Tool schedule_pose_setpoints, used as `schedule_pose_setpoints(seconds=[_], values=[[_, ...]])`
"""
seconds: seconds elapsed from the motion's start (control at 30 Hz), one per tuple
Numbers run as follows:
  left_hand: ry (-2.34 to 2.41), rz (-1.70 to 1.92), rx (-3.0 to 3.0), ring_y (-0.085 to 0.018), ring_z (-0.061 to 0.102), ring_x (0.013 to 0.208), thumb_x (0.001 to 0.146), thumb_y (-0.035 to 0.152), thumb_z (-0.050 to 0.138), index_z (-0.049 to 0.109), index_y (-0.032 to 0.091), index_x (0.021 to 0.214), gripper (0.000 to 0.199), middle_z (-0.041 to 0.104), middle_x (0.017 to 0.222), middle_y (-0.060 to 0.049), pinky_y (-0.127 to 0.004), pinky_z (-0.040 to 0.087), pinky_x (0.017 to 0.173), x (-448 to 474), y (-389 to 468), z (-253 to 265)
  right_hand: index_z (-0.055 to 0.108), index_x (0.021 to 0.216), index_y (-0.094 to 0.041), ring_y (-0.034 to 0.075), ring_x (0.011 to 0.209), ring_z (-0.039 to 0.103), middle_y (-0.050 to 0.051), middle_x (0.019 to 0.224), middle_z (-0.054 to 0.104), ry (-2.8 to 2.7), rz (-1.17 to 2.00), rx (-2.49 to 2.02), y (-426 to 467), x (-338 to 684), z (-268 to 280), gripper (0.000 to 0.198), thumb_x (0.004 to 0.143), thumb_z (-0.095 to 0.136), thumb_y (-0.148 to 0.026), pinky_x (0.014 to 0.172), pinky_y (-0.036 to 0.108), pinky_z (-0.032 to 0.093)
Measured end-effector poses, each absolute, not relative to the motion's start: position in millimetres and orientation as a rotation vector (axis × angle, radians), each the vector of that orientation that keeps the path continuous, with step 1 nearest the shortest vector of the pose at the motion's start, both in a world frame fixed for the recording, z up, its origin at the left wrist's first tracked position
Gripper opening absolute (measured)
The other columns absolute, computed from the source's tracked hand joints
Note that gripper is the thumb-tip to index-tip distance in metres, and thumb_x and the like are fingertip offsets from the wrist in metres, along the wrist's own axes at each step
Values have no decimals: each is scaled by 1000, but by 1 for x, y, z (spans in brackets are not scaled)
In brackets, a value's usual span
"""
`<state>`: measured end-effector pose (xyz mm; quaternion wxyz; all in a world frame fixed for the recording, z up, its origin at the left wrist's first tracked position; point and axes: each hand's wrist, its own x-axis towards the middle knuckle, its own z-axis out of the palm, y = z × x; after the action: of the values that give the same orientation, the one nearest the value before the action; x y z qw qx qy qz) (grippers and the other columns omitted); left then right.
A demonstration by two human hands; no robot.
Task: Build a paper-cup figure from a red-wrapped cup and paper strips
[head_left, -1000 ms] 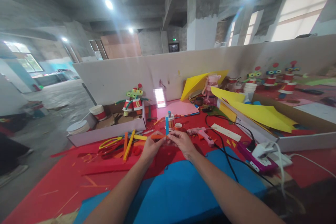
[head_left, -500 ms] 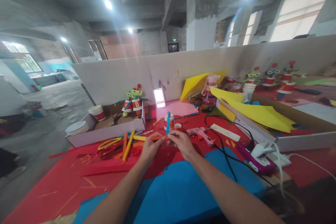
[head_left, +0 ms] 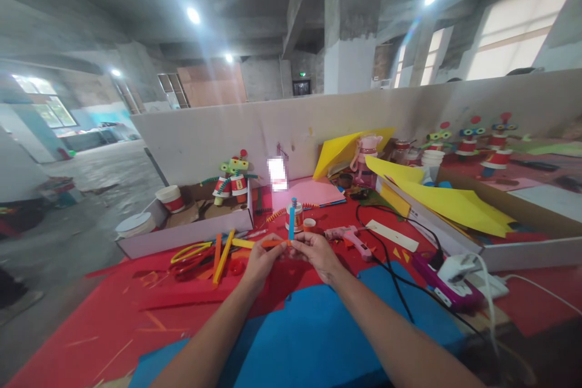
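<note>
My left hand (head_left: 260, 262) is closed in a pinch on an orange paper strip (head_left: 274, 244). My right hand (head_left: 317, 254) pinches at the lower end of a blue paper strip (head_left: 291, 223), which stands upright where the two strips meet. Fingertips hide the join itself. Just behind them stands a white paper cup (head_left: 298, 216) with folded, spring-like paper arms on both sides. A small white round piece (head_left: 309, 224) sits beside it. To the left of my hands lie orange and yellow strips (head_left: 224, 256) and yellow-handled scissors (head_left: 191, 251).
A pink glue gun (head_left: 349, 239) and black cable lie right of my hands, near a purple power strip (head_left: 448, 285). Finished paper-cup figures (head_left: 237, 180) stand in a left box (head_left: 191, 236). Yellow sheets overhang the right box (head_left: 531, 254). Blue paper (head_left: 309, 333) lies under my forearms.
The view has shifted slightly, so everything sits a little lower in the picture. Both hands keep their pinch on the strips, with hardly any other movement.
</note>
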<state>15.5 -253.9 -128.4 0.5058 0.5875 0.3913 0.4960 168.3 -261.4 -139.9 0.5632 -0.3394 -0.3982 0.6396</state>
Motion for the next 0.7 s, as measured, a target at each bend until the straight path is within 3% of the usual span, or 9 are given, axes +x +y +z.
schedule_pose_setpoints(seconds=[0.47,0.7], values=[[954,1149,1401,-11,53,53,67,41,76,71,14,70,28,66,61,-3,-22,41,54,21,-257,-123,69,70,-17,12,55,58,-2,57,64,-1051,1292,-860,-262,168,-137,37,56,80,-50,62,28,52],[1056,1185,1474,-11,52,51,64,43,77,64,14,58,32,60,52,-1,-23,39,54,14,-247,-132,62,68,-17,12,55,58,-3,61,63,-1037,1386,-827,-264,166,-136,41,51,83,-49,61,27,51]])
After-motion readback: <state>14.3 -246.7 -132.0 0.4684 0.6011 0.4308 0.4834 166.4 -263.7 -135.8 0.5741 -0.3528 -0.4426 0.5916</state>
